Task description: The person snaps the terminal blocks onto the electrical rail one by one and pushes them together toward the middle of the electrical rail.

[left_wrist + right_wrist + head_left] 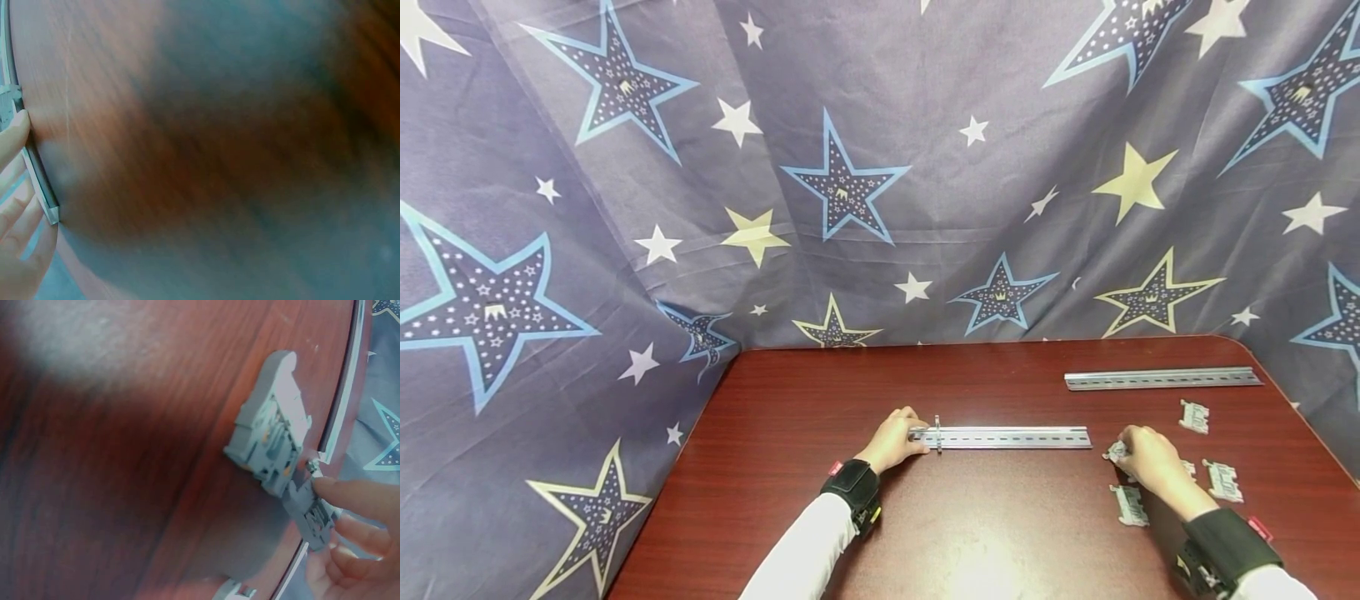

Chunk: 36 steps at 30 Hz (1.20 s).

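Note:
My left hand (895, 439) holds the left end of a slotted metal DIN rail (1015, 437), thumb on its near edge and fingers on the far side. A thin grey piece (937, 434) stands upright across the rail close to that hand. In the left wrist view, the thumb (15, 137) presses the rail (39, 178) near its end. My right hand (1152, 460) pinches a grey terminal block (312, 515) between thumb and fingers, right of the rail's end. Another terminal block (272, 431) lies beside it, the same kind as the block (1129, 505) nearer me.
A second DIN rail (1163, 379) lies at the back right. More terminal blocks sit around the right hand, one behind it (1194, 416) and one to its right (1222, 481); another is partly hidden by the hand. A star-patterned cloth (850, 275) hangs behind the brown table (820, 383).

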Each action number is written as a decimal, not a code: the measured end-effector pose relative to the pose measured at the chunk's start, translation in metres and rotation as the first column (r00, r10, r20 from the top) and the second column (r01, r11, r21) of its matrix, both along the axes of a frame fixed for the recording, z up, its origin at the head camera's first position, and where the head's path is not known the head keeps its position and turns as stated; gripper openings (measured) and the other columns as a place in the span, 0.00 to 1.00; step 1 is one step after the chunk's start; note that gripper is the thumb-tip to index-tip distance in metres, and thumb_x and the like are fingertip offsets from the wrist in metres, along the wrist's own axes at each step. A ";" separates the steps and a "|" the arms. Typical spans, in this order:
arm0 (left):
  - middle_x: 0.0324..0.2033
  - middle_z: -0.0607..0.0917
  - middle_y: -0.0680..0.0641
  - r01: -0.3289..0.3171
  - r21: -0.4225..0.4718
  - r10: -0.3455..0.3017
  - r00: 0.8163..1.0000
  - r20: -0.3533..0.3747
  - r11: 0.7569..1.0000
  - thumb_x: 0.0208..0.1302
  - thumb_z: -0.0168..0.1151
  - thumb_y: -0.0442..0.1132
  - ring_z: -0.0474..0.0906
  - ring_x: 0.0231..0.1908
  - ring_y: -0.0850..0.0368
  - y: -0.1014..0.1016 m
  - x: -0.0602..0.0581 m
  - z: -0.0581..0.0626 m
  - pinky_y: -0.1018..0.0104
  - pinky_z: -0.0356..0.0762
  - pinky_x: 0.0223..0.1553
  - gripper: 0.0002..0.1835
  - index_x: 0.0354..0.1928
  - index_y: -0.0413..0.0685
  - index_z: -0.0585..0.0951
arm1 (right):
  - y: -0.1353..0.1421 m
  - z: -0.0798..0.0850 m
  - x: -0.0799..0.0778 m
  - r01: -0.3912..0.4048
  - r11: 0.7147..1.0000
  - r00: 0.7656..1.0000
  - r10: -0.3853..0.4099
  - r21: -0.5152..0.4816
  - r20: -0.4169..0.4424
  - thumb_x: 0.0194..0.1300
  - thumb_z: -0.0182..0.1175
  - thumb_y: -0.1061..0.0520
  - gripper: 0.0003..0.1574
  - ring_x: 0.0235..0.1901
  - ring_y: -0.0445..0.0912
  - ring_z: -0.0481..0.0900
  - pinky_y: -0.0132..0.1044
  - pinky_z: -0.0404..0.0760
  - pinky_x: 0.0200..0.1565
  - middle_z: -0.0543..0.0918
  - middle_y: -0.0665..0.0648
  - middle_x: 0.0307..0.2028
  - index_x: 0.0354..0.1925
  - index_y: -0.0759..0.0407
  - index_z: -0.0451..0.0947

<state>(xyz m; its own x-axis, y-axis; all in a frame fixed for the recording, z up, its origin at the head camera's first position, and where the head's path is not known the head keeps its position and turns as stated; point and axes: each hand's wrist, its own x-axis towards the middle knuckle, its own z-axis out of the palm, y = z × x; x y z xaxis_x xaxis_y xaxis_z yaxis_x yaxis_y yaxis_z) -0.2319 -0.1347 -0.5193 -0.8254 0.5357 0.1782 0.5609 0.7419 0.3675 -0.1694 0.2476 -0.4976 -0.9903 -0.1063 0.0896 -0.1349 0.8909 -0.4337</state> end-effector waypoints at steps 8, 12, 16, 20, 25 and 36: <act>0.31 0.76 0.46 0.003 0.002 -0.003 1.000 -0.009 1.000 0.40 0.69 0.39 0.68 0.34 0.55 0.000 -0.002 -0.001 0.67 0.67 0.36 0.17 0.38 0.45 0.83 | -0.006 0.010 0.003 0.014 1.000 0.999 -0.013 -0.020 0.053 0.45 0.60 0.68 0.07 0.22 0.50 0.72 0.46 0.69 0.26 0.75 0.58 0.20 0.26 0.70 0.72; 0.31 0.75 0.47 0.003 0.002 -0.003 1.000 -0.004 1.000 0.40 0.69 0.39 0.68 0.34 0.55 0.000 -0.002 -0.002 0.67 0.67 0.36 0.17 0.38 0.45 0.83 | -0.008 0.012 0.004 0.020 1.000 0.998 -0.019 -0.014 0.058 0.45 0.60 0.68 0.05 0.21 0.49 0.72 0.45 0.69 0.26 0.75 0.57 0.19 0.24 0.69 0.73; 0.31 0.75 0.46 0.002 0.001 -0.002 1.000 -0.005 1.000 0.41 0.69 0.39 0.68 0.34 0.55 0.001 -0.002 -0.001 0.67 0.67 0.36 0.17 0.38 0.45 0.83 | -0.009 0.013 0.005 0.023 1.000 0.999 -0.022 -0.010 0.038 0.44 0.60 0.67 0.04 0.21 0.50 0.72 0.47 0.69 0.26 0.76 0.58 0.19 0.23 0.68 0.74; 0.31 0.75 0.47 -0.003 0.002 0.003 1.000 -0.007 1.000 0.41 0.69 0.40 0.68 0.34 0.55 0.000 -0.002 -0.002 0.67 0.67 0.36 0.17 0.38 0.45 0.83 | -0.010 0.015 0.005 0.024 0.999 0.999 -0.024 -0.022 0.022 0.45 0.60 0.68 0.04 0.22 0.52 0.74 0.48 0.70 0.27 0.77 0.60 0.20 0.23 0.69 0.74; 0.31 0.75 0.47 -0.016 0.010 0.016 1.000 0.006 1.000 0.40 0.69 0.39 0.69 0.34 0.55 0.000 -0.002 -0.005 0.67 0.68 0.36 0.17 0.37 0.45 0.83 | -0.016 0.020 0.003 0.028 0.999 0.999 -0.027 -0.033 0.030 0.46 0.60 0.67 0.05 0.22 0.52 0.74 0.47 0.70 0.27 0.76 0.59 0.20 0.25 0.70 0.74; 0.31 0.75 0.46 -0.015 -0.001 0.015 1.000 -0.001 1.000 0.41 0.69 0.40 0.69 0.35 0.55 0.000 -0.001 -0.004 0.67 0.68 0.37 0.18 0.38 0.44 0.82 | -0.042 0.035 -0.001 0.008 0.990 1.000 -0.011 -0.139 -0.021 0.45 0.59 0.66 0.06 0.21 0.50 0.74 0.44 0.71 0.26 0.78 0.59 0.20 0.25 0.70 0.74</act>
<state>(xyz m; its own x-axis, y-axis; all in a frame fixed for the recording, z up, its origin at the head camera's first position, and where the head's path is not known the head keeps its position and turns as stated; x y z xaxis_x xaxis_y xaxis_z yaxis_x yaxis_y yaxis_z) -0.2327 -0.1344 -0.5234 -0.8330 0.5238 0.1783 0.5502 0.7503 0.3664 -0.1705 0.2055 -0.4621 -0.9888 -0.0822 0.1242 -0.1376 0.8235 -0.5504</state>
